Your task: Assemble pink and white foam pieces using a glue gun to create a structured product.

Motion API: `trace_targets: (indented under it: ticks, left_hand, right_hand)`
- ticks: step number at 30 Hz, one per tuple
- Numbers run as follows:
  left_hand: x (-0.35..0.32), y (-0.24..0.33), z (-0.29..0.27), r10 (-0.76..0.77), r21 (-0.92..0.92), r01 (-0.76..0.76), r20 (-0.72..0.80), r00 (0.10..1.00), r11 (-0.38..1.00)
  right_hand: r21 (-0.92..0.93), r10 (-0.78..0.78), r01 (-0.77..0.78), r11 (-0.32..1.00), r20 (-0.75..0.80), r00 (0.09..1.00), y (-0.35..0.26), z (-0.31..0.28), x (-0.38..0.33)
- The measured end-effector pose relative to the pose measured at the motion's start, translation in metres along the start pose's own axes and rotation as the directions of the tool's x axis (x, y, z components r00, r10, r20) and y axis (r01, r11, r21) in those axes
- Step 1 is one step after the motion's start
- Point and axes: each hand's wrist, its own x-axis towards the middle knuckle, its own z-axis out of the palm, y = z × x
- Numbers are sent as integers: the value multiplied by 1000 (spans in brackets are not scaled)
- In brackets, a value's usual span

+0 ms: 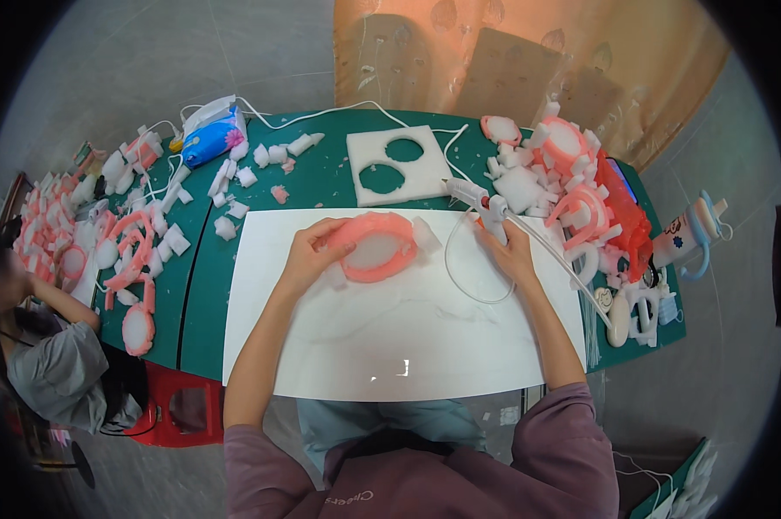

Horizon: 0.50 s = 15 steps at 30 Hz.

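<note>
The left hand (311,255) grips the pink foam ring (376,246) by its rim on the white sheet (390,337) — light, soft, easily dented. The right hand (510,253) clasps the glue gun (485,208) — worktop (321,177) scattered with foam scraps (234,186).

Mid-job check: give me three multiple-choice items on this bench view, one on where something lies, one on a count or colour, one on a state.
1. Where does the white foam square lie?
A. beyond the white sheet, on the green table
B. on the red stool
C. under the left hand

2. How many round holes are cut in that square?
A. none
B. two
C. five

3. What is the right hand doing?
A. resting flat and empty
B. gripping the glue gun
C. holding a cup

Key: 1 A, the white foam square sits past the white sheet on the green table. 2 B, two holes show. 3 B, the right hand grips the glue gun; the left hand holds the pink foam ring.
</note>
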Motion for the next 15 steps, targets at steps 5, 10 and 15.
trace_targets:
  ticks: [5, 10, 15]
  left_hand:
    - [0, -9, 6, 38, -110, -49, -98, 994, 993]
    - [-1, -13, 15, 71, -52, -77, -99, 992, 996]
    - [-1, -18, 21, 132, -28, -136, -124, 984, 990]
  right_hand:
    - [333, 56, -9, 943, -132, 990, -9, -5, -8]
    - [694, -58, -59, 718, 144, 988, -41, -21, -25]
    - [708, -156, -168, 686, 368, 917, -54, -11, -44]
